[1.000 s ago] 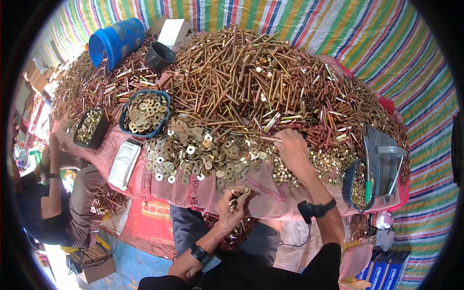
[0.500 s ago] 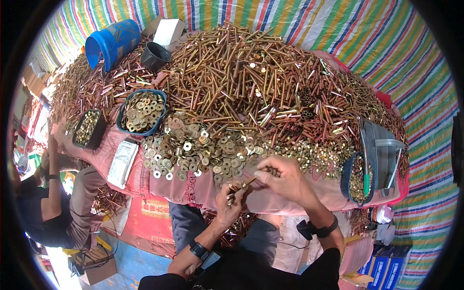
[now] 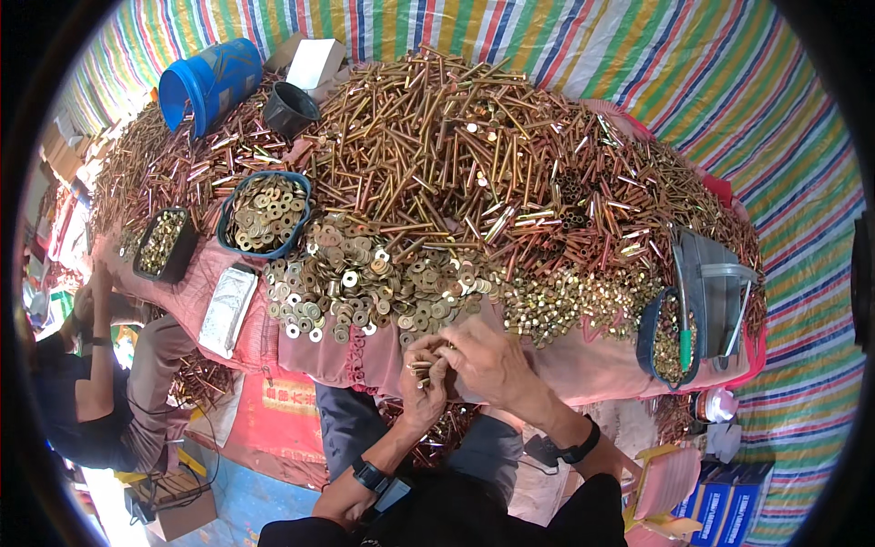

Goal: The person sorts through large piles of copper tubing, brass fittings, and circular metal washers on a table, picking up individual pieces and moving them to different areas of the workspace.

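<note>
My left hand (image 3: 422,387) grips a short brass-coloured bolt (image 3: 421,368) in front of my lap. My right hand (image 3: 488,360) meets it, fingertips pinching at the bolt's end; what small piece it holds is too small to tell. Both hands hover at the near edge of the pink cloth-covered table (image 3: 592,365). Just beyond them lies a spread of gold washers (image 3: 365,287) and a patch of small nuts (image 3: 565,305). Behind rises a big heap of long brass bolts (image 3: 456,155).
A blue tray of washers (image 3: 266,214) and a dark tray of small parts (image 3: 162,244) sit at left, a blue bucket (image 3: 208,80) and black pot (image 3: 290,109) at the back. A blue bin with nuts (image 3: 670,342) and grey container (image 3: 715,292) stand right. Another person (image 3: 100,392) sits at left.
My right hand pulled back from the pile of washers and nuts to meet my left hand, and both now close together on the bolt.
</note>
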{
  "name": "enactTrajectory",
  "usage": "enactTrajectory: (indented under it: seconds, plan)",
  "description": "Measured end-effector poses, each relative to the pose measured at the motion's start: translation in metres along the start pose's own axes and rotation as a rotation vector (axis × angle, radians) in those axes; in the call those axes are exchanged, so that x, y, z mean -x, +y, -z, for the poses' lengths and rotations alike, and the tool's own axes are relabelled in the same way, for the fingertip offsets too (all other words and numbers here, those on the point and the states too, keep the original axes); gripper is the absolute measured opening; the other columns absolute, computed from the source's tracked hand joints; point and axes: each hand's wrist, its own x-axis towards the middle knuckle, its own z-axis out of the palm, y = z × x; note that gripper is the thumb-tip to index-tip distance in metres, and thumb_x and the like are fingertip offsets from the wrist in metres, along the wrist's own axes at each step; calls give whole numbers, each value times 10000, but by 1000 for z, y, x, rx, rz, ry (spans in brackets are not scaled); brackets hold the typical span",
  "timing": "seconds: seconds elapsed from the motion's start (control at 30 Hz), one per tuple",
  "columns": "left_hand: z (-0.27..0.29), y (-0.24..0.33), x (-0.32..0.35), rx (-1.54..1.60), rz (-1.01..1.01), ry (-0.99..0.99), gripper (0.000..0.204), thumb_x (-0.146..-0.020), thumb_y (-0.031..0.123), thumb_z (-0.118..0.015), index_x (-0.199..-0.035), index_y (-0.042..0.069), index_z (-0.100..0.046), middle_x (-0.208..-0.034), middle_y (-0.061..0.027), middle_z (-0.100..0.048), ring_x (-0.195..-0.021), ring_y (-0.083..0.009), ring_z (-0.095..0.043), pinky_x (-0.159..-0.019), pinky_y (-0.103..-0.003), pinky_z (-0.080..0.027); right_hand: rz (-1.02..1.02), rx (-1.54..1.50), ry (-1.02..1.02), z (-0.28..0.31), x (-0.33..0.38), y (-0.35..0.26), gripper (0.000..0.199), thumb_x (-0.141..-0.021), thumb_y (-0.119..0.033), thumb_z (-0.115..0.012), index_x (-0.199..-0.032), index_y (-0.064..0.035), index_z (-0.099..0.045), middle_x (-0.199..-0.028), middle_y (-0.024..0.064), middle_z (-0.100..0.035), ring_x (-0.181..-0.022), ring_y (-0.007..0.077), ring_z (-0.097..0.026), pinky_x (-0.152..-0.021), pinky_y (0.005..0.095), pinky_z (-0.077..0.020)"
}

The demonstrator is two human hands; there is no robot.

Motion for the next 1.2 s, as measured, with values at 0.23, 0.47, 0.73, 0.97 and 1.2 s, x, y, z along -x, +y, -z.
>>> enactTrajectory:
  seconds: [0.23, 0.47, 0.73, 0.97, 1.2]
  plan:
    - [0, -4, 4, -121, -19, -39, 279, -1084, 114, -634, -1324, -17, -580, -1103, -130, -710, -987, -184, -695, -856, -318, -558, 14, -66, 3, -20, 13, 10, 214, -1005, -186, -675, -1200, -113, -725, -1036, 172, -641, -831, 384, -682, -690, 505, -544]
    - [-9, 2, -6, -13, -18, -48, 207, -1074, 60, -631, -1259, -29, -604, -1193, -164, -700, -1014, -234, -714, -898, -368, -589, -367, 145, 220, 0, -21, 96, 190, -958, -149, -706, -1097, -32, -762, -927, 217, -662, -847, 403, -678, -735, 495, -533]
    - [-12, 4, -13, -160, -52, -24, 243, -902, -113, -644, -1121, -8, -666, -1010, -156, -679, -793, -271, -665, -720, -350, -557, -375, 380, -8, -13, -34, 129, 145, -953, -125, -676, -1006, 9, -699, -947, 249, -633, -854, 462, -665, -733, 548, -514]
    - [-10, 8, -16, -206, 25, 8, 250, -837, -114, -660, -1064, -7, -657, -924, -118, -629, -765, -229, -613, -696, -324, -511, -166, 238, 74, -13, -33, 130, 121, -924, -86, -683, -971, 24, -690, -902, 229, -652, -806, 423, -676, -724, 494, -542]
    - [-6, 14, -27, -204, 42, -38, 141, -873, -38, -751, -974, -2, -659, -867, -89, -599, -784, -211, -583, -728, -341, -477, -441, -562, 140, 6, 1, 67, 195, -900, 1, -769, -1095, -3, -760, -1044, 56, -773, -887, 83, -690, -755, 238, -564]
